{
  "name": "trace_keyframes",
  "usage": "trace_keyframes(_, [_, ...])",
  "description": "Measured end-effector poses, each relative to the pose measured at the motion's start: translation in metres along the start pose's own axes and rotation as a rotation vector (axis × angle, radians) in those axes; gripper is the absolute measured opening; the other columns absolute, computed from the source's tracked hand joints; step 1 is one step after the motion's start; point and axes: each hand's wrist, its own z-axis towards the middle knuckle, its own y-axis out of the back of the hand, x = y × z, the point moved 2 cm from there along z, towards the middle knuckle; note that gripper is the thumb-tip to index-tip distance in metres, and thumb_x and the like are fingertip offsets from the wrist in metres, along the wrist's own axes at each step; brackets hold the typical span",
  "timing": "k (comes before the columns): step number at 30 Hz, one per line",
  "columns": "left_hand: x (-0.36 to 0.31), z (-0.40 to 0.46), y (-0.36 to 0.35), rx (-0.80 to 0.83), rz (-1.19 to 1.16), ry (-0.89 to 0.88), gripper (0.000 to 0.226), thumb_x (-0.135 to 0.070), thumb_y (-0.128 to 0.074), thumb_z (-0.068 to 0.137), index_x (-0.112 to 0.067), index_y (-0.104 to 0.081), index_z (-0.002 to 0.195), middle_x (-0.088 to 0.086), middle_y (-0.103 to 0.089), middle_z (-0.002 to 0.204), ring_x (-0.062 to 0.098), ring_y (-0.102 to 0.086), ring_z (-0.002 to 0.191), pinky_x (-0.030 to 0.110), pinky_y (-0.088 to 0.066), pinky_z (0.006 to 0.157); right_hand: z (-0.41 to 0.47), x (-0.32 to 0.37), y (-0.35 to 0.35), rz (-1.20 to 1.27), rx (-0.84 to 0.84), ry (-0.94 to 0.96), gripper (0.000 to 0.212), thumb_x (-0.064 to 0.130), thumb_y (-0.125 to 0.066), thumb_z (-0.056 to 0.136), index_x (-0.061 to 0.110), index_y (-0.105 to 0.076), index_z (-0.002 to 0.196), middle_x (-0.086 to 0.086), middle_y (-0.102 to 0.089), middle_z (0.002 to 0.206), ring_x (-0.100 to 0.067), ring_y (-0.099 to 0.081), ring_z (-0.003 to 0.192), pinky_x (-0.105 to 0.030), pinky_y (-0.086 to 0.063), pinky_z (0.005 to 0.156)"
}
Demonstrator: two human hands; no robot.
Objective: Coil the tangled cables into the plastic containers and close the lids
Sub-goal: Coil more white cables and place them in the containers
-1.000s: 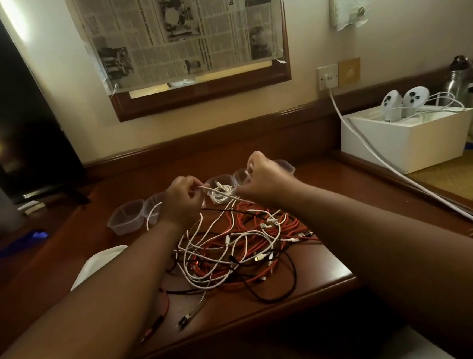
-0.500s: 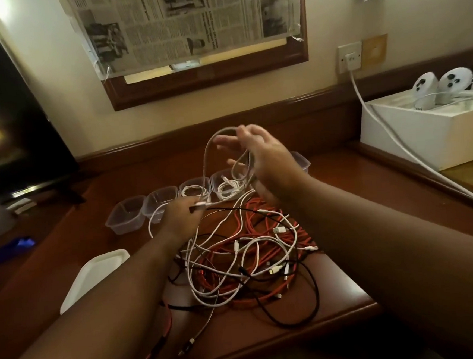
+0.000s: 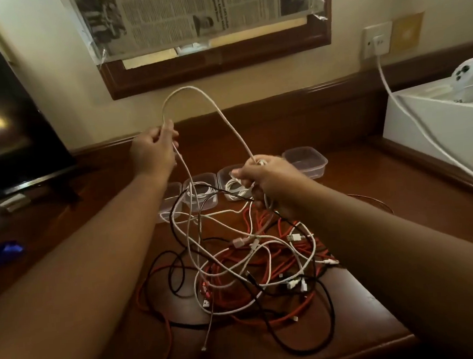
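Holding a white cable [image 3: 195, 96] up off the desk, we see it arch between both hands. Left hand [image 3: 152, 152], at about 11 o'clock from the tangle, has fingers curled and pinches the cable where the arch comes down on that side; the strand then drops from it into the pile. Right hand [image 3: 269, 182], at about 1 o'clock from the pile, grips the other end of the arch with fingers curled round it, plus a few small white loops bunched in the same fist; a black strand also crosses under it, contact unclear.

Tangled cables [image 3: 253, 268] lie on the wooden desk [image 3: 381, 309] between our forearms: orange, white and black strands mixed, connectors showing here and there.

Plastic containers [image 3: 306, 162] sit in a row at 12 o'clock from the pile, lids off. Rightmost one looks bare inside; the next two hold white coils, and the leftmost is mostly hidden behind the left forearm.

A dark screen [image 3: 7, 126] stands at 9 o'clock, a white box [image 3: 429, 133] at 3 o'clock with a thick white cord [image 3: 411, 120] running to a wall socket [image 3: 377, 42]. Newspaper [image 3: 188, 13] is taped over a framed panel at 12 o'clock.
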Motion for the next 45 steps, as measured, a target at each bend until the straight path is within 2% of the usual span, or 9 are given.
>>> trace_keyframes(5, [-0.056,0.005,0.007,-0.022,-0.137,-0.063,0.027,-0.043,-0.058,0.097,-0.017,-0.068,0.097,0.001,-0.065,0.08,0.008,-0.064,0.063,0.024,-0.057,0.056,0.004,-0.003,-0.008,-0.131,-0.029,0.047,0.012,0.023,-0.069,0.09,0.015,-0.062,0.096,-0.005,-0.065,0.088,-0.009,-0.056,0.062,-0.022,-0.043,0.051])
trace_keyframes(10, [-0.1,-0.02,-0.006,0.194,-0.12,-0.167,0.028,-0.039,-0.064,0.094,-0.011,-0.069,0.09,0.005,-0.066,0.076,0.01,-0.066,0.06,0.03,-0.06,0.056,0.01,0.01,-0.023,-0.293,-0.008,0.128,0.054,0.035,-0.071,0.088,0.019,-0.05,0.134,-0.004,-0.059,0.123,-0.015,-0.064,0.096,-0.018,-0.051,0.061])
trace_keyframes(17, [-0.103,-0.057,-0.004,0.34,-0.256,-0.222,0.024,-0.036,-0.066,0.093,-0.012,-0.064,0.097,0.006,-0.068,0.085,0.018,-0.07,0.078,0.033,-0.061,0.071,0.014,0.026,-0.023,-0.104,-0.133,0.145,0.01,0.03,-0.056,0.099,0.021,-0.054,0.095,-0.004,-0.059,0.09,-0.01,-0.054,0.066,-0.017,-0.043,0.044])
trace_keyframes(24, [-0.013,-0.092,-0.003,0.663,0.077,-0.117,0.047,-0.029,-0.062,0.095,-0.025,-0.045,0.138,0.001,-0.061,0.111,0.016,-0.064,0.099,0.025,-0.053,0.076,0.001,0.054,-0.011,0.314,-0.304,0.239,0.014,0.028,-0.054,0.1,0.016,-0.055,0.093,-0.01,-0.06,0.076,-0.026,-0.062,0.071,-0.046,-0.056,0.07])
trace_keyframes(29, [0.017,-0.101,-0.004,0.61,0.203,-0.238,0.012,-0.019,-0.061,0.096,-0.02,-0.063,0.107,0.0,-0.067,0.09,0.011,-0.066,0.077,0.024,-0.054,0.066,-0.009,0.068,-0.012,0.491,-0.296,0.25,0.012,0.028,-0.051,0.102,0.016,-0.054,0.1,-0.005,-0.06,0.073,-0.017,-0.061,0.064,-0.035,-0.054,0.067])
trace_keyframes(33, [0.015,-0.092,-0.003,0.533,0.246,-0.239,0.01,-0.024,-0.061,0.097,-0.017,-0.066,0.094,-0.002,-0.066,0.082,0.009,-0.063,0.073,0.026,-0.052,0.066,-0.017,0.078,-0.01,0.617,-0.289,0.298,0.013,0.027,-0.041,0.105,0.019,-0.049,0.099,-0.008,-0.06,0.079,-0.021,-0.061,0.074,-0.047,-0.054,0.084])
trace_keyframes(37, [0.013,-0.088,0.002,0.516,0.288,-0.311,0.016,-0.028,-0.062,0.096,-0.016,-0.07,0.091,-0.006,-0.064,0.072,0.001,-0.058,0.06,0.019,-0.046,0.057,-0.022,0.085,-0.003,0.837,-0.278,0.272,0.019,0.031,-0.04,0.105,0.016,-0.048,0.098,-0.002,-0.049,0.063,-0.017,-0.054,0.058,-0.04,-0.056,0.07])
trace_keyframes(41, [0.011,-0.091,0.002,0.673,0.463,-0.466,0.017,-0.029,-0.062,0.096,-0.02,-0.069,0.085,-0.001,-0.065,0.071,0.013,-0.06,0.061,0.033,-0.051,0.058,-0.024,0.085,0.006,0.694,-0.3,0.302,0.021,0.033,-0.041,0.105,0.016,-0.046,0.094,0.003,-0.041,0.058,-0.011,-0.038,0.046,-0.027,-0.04,0.049])
trace_keyframes(45, [0.001,-0.073,0.01,0.484,0.491,-0.448,0.02,-0.031,-0.058,0.098,-0.021,-0.068,0.084,-0.001,-0.064,0.074,0.018,-0.058,0.064,0.039,-0.051,0.062,-0.02,0.078,0.007,-0.088,-0.346,0.306,0.015,0.03,-0.054,0.099,0.016,-0.055,0.097,0.003,-0.054,0.073,-0.01,-0.049,0.057,-0.025,-0.045,0.051])
